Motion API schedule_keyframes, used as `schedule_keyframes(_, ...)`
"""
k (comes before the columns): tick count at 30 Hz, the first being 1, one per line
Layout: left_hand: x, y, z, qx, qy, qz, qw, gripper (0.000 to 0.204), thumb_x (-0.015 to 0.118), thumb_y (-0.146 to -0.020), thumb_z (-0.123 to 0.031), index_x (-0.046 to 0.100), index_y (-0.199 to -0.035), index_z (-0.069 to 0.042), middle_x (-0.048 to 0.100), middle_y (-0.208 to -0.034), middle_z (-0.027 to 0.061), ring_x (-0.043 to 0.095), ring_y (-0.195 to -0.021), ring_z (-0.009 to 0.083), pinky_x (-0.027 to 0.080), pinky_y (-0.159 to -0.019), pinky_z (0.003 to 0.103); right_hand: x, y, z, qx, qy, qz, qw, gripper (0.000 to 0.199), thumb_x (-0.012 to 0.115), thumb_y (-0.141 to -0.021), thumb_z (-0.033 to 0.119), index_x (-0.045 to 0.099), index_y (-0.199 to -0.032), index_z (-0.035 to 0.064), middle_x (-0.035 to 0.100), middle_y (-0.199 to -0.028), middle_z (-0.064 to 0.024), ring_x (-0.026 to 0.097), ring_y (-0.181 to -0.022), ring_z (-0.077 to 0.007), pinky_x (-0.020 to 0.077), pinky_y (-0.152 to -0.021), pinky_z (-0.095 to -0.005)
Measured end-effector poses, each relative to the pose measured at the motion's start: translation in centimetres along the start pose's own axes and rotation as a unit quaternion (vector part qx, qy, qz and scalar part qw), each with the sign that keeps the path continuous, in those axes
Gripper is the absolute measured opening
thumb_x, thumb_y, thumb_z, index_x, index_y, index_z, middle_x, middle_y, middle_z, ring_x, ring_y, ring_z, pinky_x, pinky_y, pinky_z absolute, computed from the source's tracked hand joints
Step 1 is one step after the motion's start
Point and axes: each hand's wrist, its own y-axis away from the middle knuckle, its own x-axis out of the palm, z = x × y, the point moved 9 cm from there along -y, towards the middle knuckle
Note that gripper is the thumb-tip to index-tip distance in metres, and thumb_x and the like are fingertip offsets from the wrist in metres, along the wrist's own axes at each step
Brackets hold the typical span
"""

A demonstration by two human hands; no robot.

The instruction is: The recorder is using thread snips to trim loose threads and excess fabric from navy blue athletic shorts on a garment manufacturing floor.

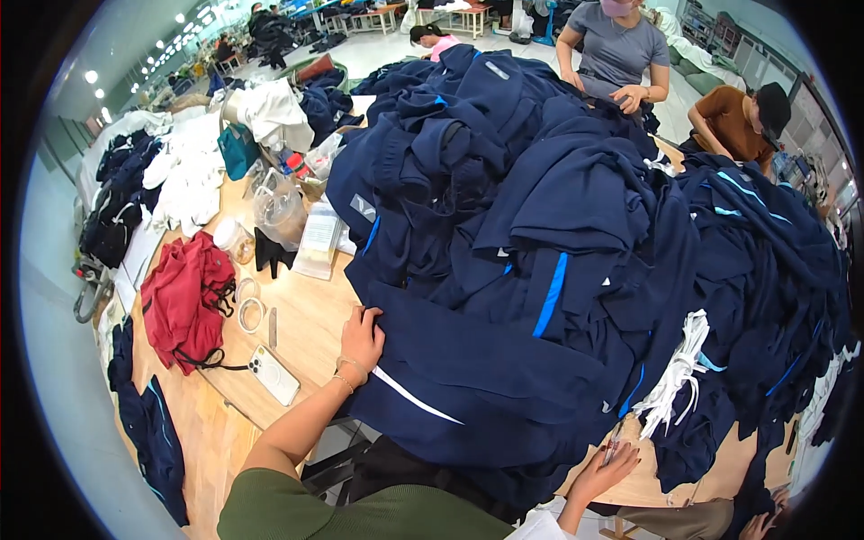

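A big heap of navy garments (531, 225) with blue and white stripes covers most of the wooden table (297, 324). My left hand (362, 337) rests flat on the left edge of the nearest navy garment (468, 378), fingers curled over its hem, a bracelet at the wrist. My right hand (608, 466) is at the table's front edge under the garment's lower right corner, pinching a small thin object that I cannot make out. A bundle of white cords (677, 373) lies on the heap just above my right hand.
A white phone (274, 374), a red cloth bag (184, 301), tape rings (249, 310) and plastic bags (319, 238) lie left of the heap. White garments (184, 180) are piled at far left. Two people (621, 49) work at the far side of the table.
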Motion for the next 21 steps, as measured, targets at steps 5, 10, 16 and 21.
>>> schedule_keyframes(5, -0.3, -0.1, 0.9, -0.016, 0.015, 0.036, 0.999, 0.032, 0.056, -0.080, -0.006, 0.054, -0.112, -0.006, 0.050, -0.109, 0.0185, 0.053, -0.093, 0.0382, 0.043, -0.083, 0.045, -4.0, 1.0, -2.0, 0.049, -0.088, -0.091, 0.991, 0.050, 0.051, -0.093, 0.024, 0.041, -0.135, -0.0013, 0.032, -0.146, -0.0233, 0.026, -0.138, -0.0379, 0.0214, -0.110, -0.0507)
schedule_keyframes(10, -7.8, 4.4, -1.6, -0.053, 0.175, -0.051, 0.982, 0.033, 0.055, -0.077, 0.001, 0.051, -0.110, 0.002, 0.051, -0.103, 0.0183, 0.051, -0.094, 0.0339, 0.043, -0.083, 0.039, -5.1, 1.9, -5.1, 0.033, -0.005, -0.080, 0.996, 0.043, 0.053, -0.089, 0.021, 0.049, -0.126, -0.0018, 0.040, -0.138, -0.0211, 0.034, -0.132, -0.0365, 0.0255, -0.107, -0.0468)
schedule_keyframes(16, -3.2, 21.3, -0.5, -0.071, 0.136, 0.355, 0.922, 0.016, 0.058, -0.086, -0.020, 0.057, -0.079, -0.005, 0.058, -0.069, 0.0156, 0.059, -0.066, 0.0306, 0.046, -0.062, 0.038, -7.8, -1.2, 3.0, -0.027, -0.080, -0.089, 0.992, 0.039, 0.051, -0.087, 0.014, 0.048, -0.122, -0.0027, 0.038, -0.138, -0.0209, 0.034, -0.131, -0.0368, 0.0243, -0.108, -0.0485)
schedule_keyframes(21, 3.7, 27.0, 9.8, -0.304, 0.186, 0.282, 0.891, 0.022, 0.056, -0.091, -0.024, 0.063, -0.087, -0.003, 0.064, -0.073, 0.0101, 0.061, -0.065, 0.0222, 0.047, -0.063, 0.031, -7.7, -3.0, 10.2, -0.087, -0.247, -0.055, 0.964, 0.036, 0.053, -0.081, 0.004, 0.050, -0.117, 0.0006, 0.039, -0.135, -0.0189, 0.033, -0.131, -0.0358, 0.0241, -0.108, -0.0452)
